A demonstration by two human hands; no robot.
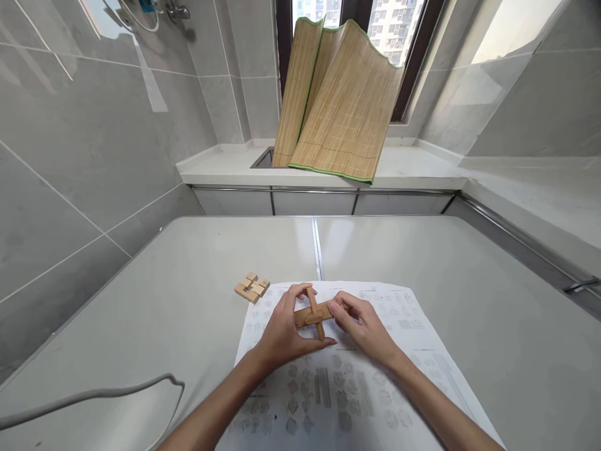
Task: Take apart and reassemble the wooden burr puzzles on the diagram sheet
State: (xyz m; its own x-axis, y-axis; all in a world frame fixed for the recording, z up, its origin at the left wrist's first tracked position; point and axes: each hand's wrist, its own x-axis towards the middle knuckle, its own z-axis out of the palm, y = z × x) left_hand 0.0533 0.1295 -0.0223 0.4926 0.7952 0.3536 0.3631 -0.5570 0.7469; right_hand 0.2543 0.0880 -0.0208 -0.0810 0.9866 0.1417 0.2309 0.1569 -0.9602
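A cross-shaped wooden puzzle (313, 317), made of a flat bar with a round rod across it, is held above a printed paper sheet (375, 388). My left hand (284, 329) spans the rod, fingers at its far end and thumb by its near end. With thumb and fingers, my right hand (359, 319) pinches the right end of the flat bar. On the table just beyond the sheet's left corner lies a small group of light wooden blocks (252, 288). Parts of the puzzle are hidden behind my fingers.
The white table (225, 244) has a seam down its far middle. A grey cable (94, 394) lies at the near left. Behind the table, a folded bamboo mat (347, 106) leans against the window on a white ledge (225, 164). Grey tiled walls flank both sides.
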